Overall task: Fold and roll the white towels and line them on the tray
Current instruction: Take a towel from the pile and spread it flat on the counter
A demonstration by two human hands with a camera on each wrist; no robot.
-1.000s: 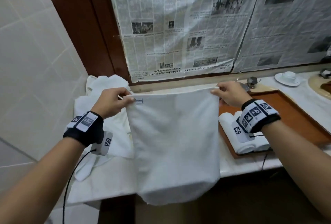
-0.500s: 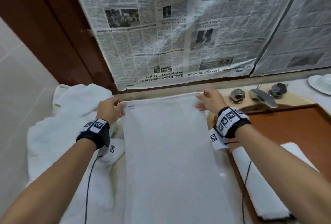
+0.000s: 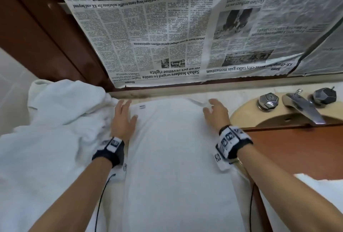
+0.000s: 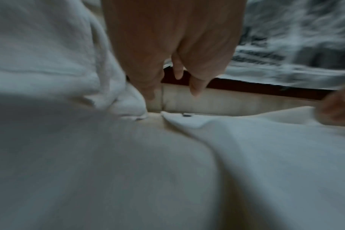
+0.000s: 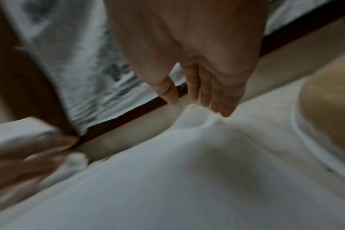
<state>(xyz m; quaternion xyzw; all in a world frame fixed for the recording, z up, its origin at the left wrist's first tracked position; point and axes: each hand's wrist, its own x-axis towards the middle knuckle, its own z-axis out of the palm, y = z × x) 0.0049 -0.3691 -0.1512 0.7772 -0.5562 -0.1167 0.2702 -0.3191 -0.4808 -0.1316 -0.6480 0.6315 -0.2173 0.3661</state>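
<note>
A white towel (image 3: 176,157) lies spread flat on the counter, its far edge near the wall. My left hand (image 3: 123,115) hovers with straight fingers just above the towel's far left corner (image 4: 179,120). My right hand (image 3: 215,111) is also open, just above the far right corner (image 5: 195,118), which stands up slightly. Neither hand holds anything. The brown wooden tray (image 3: 297,152) lies to the right, with a rolled white towel (image 3: 315,189) on it, partly hidden by my right forearm.
A heap of loose white towels (image 3: 52,129) fills the counter at the left. A beige sink (image 3: 259,118) with a metal tap (image 3: 302,107) and two knobs sits at the back right. Newspaper (image 3: 185,27) covers the wall behind.
Both hands laid the towel down flat on the counter and let go of its far corners. Their fingers are now straight, and the view has moved closer.
</note>
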